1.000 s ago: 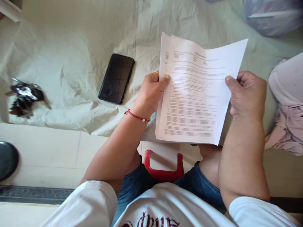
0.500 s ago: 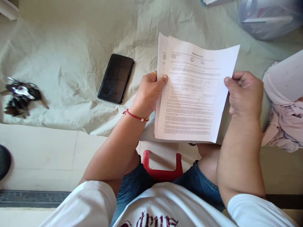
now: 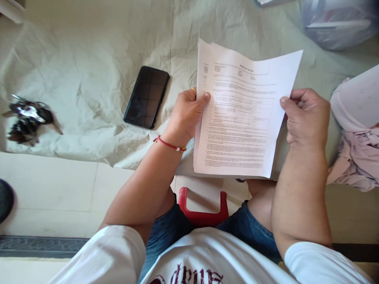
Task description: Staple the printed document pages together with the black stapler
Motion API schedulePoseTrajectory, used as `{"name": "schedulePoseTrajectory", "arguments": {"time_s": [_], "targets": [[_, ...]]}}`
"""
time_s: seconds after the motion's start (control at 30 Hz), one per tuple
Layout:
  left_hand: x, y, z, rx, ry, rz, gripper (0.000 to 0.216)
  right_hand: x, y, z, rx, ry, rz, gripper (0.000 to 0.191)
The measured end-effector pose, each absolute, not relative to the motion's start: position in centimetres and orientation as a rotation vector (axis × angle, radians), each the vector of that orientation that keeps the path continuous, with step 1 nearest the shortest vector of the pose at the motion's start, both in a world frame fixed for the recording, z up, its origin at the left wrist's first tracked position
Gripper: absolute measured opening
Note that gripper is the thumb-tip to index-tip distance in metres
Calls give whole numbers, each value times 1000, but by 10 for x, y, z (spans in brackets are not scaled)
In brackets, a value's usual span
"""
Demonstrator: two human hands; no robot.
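Several printed paper sheets [image 3: 239, 118] are held up between my two hands, stacked with their left edges slightly offset. My left hand [image 3: 189, 112] pinches the left edge, thumb on top and the other fingers hidden beneath. At the right edge, my right hand [image 3: 308, 116] grips the sheets between thumb and curled fingers. The top page carries dense small print and a table, and its upper edge bows. To the left of my left hand, a black smartphone [image 3: 146, 97] lies with its dark screen up.
A pale green cloth [image 3: 97, 51] covers the table. Keys [image 3: 28, 116] lie at the left, a plastic bag [image 3: 340, 27] stands at the upper right, and a pinkish cloth [image 3: 355, 154] lies at the right. Between my knees is a red stool [image 3: 204, 217].
The sheets' upper right corner has risen slightly and bends a bit more. Both hands keep their grip in nearly the same place.
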State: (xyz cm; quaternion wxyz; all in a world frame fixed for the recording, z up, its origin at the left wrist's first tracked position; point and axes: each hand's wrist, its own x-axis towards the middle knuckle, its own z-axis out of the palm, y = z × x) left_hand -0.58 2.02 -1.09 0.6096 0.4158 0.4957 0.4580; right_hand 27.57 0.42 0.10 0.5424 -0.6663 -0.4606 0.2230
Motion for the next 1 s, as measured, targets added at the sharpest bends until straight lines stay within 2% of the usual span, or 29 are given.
{"name": "schedulePoseTrajectory", "arguments": {"time_s": [0.3,0.57,0.73,1.0], "targets": [[-4,20,-8,924,1118,1057,9,275,2,0,-1586,-1138,568,12],[-4,19,-8,918,1108,1073,18,274,0,0,-1602,-1133,611,7],[-5,18,-7,920,1109,1067,14,271,0,3,-1629,-1093,638,10],[-5,19,-8,946,1155,1061,18,270,0,2,-1645,-1074,641,11]]}}
